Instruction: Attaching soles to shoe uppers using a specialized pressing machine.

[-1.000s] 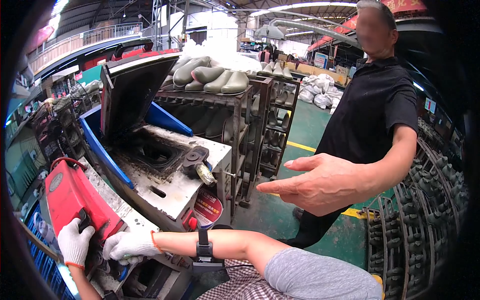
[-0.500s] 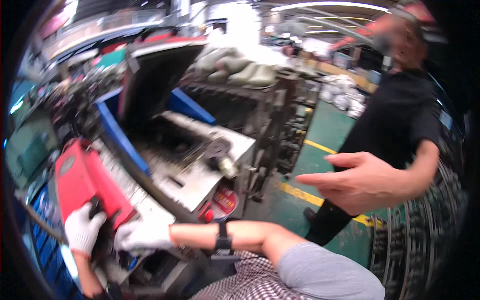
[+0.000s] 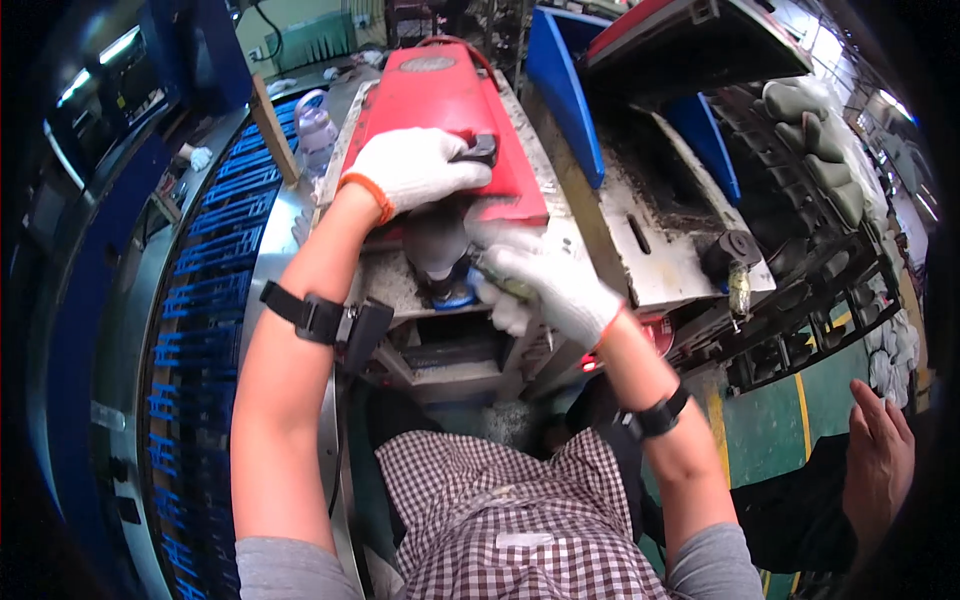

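Note:
My left hand (image 3: 415, 172), in a white knit glove with an orange cuff, curls around a black handle (image 3: 482, 150) on a sloping red cover (image 3: 428, 95). Just below the cover's near edge, my gloved right hand (image 3: 565, 288) closes on the yellowish handle of a hand tool (image 3: 512, 284). Motion blurs this hand and the tool. Left of the right hand's fingers is a dark, rounded part (image 3: 435, 245) with blue at its base; whether it belongs to the tool, I cannot tell.
At right, a similar tool (image 3: 735, 262) lies on a pale machine top (image 3: 650, 255) with blue side panels and a raised lid. A blue rack (image 3: 215, 270) and a clear bottle (image 3: 316, 130) stand left. Another person's hand (image 3: 880, 450) shows at the lower right.
The view has swung left, centring the red cover. My left hand stays at the black handle, while my right now grips the tool. The other person's outstretched hand appears lower at right.

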`<state>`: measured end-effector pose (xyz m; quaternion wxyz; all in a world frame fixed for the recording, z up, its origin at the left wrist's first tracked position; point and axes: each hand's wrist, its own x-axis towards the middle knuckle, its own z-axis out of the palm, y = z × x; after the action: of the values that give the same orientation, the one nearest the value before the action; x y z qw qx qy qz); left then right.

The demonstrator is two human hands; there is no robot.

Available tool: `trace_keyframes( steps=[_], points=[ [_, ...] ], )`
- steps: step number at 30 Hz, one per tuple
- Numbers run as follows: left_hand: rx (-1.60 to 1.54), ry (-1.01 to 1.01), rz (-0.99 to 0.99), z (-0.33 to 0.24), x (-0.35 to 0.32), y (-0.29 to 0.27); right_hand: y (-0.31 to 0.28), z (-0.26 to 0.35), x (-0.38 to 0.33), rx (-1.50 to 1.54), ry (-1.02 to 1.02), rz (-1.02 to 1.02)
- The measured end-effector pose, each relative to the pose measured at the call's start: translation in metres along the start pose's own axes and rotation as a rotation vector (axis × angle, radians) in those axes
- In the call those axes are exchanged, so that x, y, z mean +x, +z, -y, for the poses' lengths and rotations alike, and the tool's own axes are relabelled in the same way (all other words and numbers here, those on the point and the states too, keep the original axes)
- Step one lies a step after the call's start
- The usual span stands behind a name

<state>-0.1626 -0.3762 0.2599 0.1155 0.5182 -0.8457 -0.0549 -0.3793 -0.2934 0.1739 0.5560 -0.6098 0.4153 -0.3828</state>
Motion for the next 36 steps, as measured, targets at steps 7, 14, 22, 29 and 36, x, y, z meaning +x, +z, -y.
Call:
trace_keyframes(
  steps=[7,14,22,29,36],
  points=[
    [-0.040,0.006,0.009,-0.003,-0.002,0.004,0.002,0.013,-0.018,-0.049,0.126,0.177],
    [-0.049,0.048,0.058,0.011,0.004,0.000,-0.011,-0.002,0.027,0.449,0.170,0.594],
    [0.007,0.054,-0.067,0.013,0.011,0.015,-0.010,-0.017,0.020,0.539,0.212,0.366],
    [0.012,-0.013,-0.086,0.005,-0.002,0.010,-0.009,-0.019,0.020,0.510,0.213,0.310],
    [0.029,0.024,-0.079,0.011,0.000,0.015,0.000,-0.013,0.014,0.481,0.164,0.318]
  ],
)
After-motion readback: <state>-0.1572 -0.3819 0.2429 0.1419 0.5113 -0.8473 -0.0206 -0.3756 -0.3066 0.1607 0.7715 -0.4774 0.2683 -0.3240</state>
